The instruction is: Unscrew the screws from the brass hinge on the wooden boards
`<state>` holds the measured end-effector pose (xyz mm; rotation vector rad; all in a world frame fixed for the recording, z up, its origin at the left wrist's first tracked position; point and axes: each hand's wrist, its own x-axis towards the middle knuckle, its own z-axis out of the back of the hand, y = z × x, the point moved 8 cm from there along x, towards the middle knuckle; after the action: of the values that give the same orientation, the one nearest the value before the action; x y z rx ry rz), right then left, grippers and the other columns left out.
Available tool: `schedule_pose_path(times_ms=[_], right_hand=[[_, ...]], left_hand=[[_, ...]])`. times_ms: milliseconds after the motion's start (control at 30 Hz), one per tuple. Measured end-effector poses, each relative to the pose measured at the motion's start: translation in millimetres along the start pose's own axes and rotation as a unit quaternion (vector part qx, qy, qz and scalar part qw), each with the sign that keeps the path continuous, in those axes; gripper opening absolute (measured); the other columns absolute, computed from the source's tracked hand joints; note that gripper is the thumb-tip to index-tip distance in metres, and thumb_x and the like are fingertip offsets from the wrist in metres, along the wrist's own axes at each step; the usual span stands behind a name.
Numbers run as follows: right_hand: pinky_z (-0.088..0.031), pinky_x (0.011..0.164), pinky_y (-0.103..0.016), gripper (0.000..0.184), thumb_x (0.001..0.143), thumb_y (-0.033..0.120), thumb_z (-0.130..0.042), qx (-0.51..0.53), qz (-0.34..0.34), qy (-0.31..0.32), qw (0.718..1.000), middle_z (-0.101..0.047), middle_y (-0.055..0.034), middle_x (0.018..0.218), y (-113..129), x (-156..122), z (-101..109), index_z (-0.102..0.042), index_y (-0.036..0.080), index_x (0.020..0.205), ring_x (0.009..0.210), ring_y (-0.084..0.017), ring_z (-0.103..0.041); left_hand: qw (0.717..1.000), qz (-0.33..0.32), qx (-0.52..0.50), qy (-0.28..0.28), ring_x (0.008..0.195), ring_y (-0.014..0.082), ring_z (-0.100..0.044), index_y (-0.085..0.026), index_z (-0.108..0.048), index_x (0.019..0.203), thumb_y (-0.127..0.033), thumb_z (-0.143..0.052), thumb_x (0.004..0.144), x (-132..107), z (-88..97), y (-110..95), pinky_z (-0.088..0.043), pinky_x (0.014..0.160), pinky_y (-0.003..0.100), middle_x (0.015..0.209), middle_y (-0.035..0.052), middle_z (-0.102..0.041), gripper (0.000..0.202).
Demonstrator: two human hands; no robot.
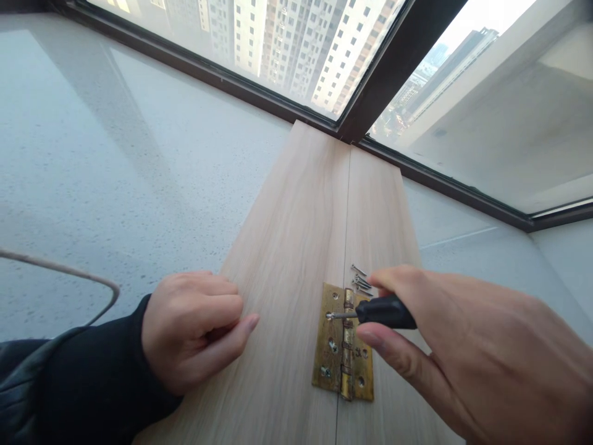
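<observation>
Two light wooden boards lie side by side on a pale speckled sill, their seam running towards me. A brass hinge spans that seam near the front. My right hand is closed round a black-handled screwdriver, whose metal tip touches a screw in the hinge's left leaf near its top. My left hand rests curled on the left board's edge, thumb stretched out, with nothing visible in it. Several loose screws lie just beyond the hinge on the right board.
A dark window frame runs along the back of the sill, with tall buildings outside. A thin grey cord loops over the sill at the left. The sill's right part steps away behind my right hand.
</observation>
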<state>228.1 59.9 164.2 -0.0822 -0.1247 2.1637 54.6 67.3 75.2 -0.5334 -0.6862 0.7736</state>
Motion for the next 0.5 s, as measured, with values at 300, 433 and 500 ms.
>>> schedule_pose_path(times_ms=[300,433,500], right_hand=[[-0.004,0.045,-0.029,0.037,0.091,0.039,-0.035,-0.172,0.02,0.028,0.985,-0.032,0.0031,0.037,10.7,3.2,11.3,-0.027,0.027,0.056,0.028,-0.015,-0.03],[-0.012,0.039,-0.028,0.034,0.092,0.037,-0.04,-0.064,0.057,0.034,0.996,-0.036,0.005,0.042,12.5,4.3,7.9,-0.034,0.025,0.06,0.031,-0.012,-0.032],[-0.018,0.038,-0.027,0.032,0.092,0.04,-0.043,-0.005,0.06,0.033,0.998,-0.041,0.0042,0.046,10.9,2.8,6.9,-0.041,0.025,0.064,0.036,-0.012,-0.038]], left_hand=[[1.0,-0.005,0.003,0.003,0.05,0.0084,-0.025,-0.015,-0.029,0.053,-0.014,-0.049,0.084,0.2,-0.3,-0.1,-0.02,0.052,0.029,0.052,-0.0052,-0.028,0.037],[1.0,-0.009,0.002,0.002,0.05,0.0094,-0.025,-0.016,-0.031,0.051,-0.013,-0.049,0.083,0.7,0.1,-1.5,-0.021,0.052,0.03,0.05,-0.0048,-0.029,0.038],[1.0,-0.009,0.003,0.001,0.05,0.0096,-0.025,-0.016,-0.031,0.051,-0.013,-0.049,0.083,1.3,0.5,-2.2,-0.02,0.052,0.03,0.05,-0.0047,-0.029,0.038]])
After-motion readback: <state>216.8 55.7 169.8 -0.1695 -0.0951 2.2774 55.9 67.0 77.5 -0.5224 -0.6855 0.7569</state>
